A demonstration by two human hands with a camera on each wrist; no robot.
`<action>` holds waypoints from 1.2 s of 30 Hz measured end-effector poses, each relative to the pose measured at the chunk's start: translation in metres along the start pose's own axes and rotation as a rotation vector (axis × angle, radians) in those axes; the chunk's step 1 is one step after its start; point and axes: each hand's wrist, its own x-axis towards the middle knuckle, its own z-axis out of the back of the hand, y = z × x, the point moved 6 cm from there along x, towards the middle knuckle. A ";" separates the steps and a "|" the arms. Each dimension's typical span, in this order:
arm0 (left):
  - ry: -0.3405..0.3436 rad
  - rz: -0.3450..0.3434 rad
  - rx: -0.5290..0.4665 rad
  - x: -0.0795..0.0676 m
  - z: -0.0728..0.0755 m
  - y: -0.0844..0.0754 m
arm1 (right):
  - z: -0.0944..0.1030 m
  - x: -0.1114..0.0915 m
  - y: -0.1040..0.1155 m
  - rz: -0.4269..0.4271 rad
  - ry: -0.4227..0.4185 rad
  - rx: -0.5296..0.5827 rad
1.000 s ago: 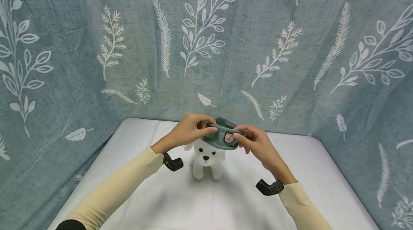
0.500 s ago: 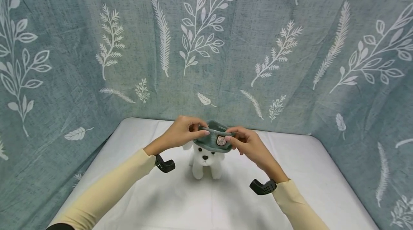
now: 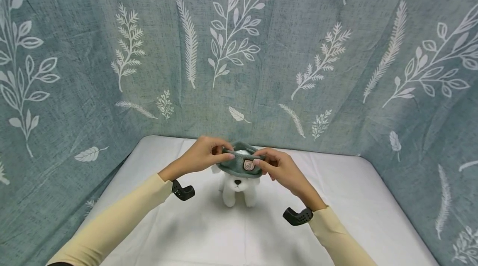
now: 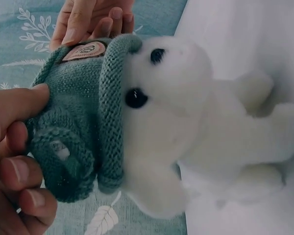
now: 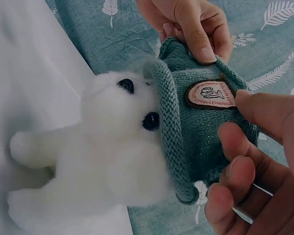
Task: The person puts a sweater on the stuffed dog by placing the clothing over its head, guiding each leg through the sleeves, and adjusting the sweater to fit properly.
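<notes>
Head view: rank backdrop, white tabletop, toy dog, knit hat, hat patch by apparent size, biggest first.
1. backdrop
2. white tabletop
3. toy dog and knit hat: too close to rank, each partly covered
4. hat patch

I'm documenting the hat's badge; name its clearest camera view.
The right wrist view: the badge is large and its picture is clear. The left wrist view shows it steeply slanted; the head view shows it small, its print unreadable.

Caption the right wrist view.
Left grip and right grip hold a rolled-brim teal knitted hat on a white plush dog's head.
</notes>
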 end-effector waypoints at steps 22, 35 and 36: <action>0.050 0.140 0.322 -0.005 -0.013 0.012 | -0.008 0.006 -0.007 -0.056 -0.059 -0.124; 0.207 0.340 0.294 -0.012 -0.027 0.023 | -0.014 0.010 -0.008 -0.129 -0.179 -0.241; 0.208 0.349 0.263 -0.013 -0.028 0.024 | -0.015 0.010 -0.009 -0.147 -0.177 -0.230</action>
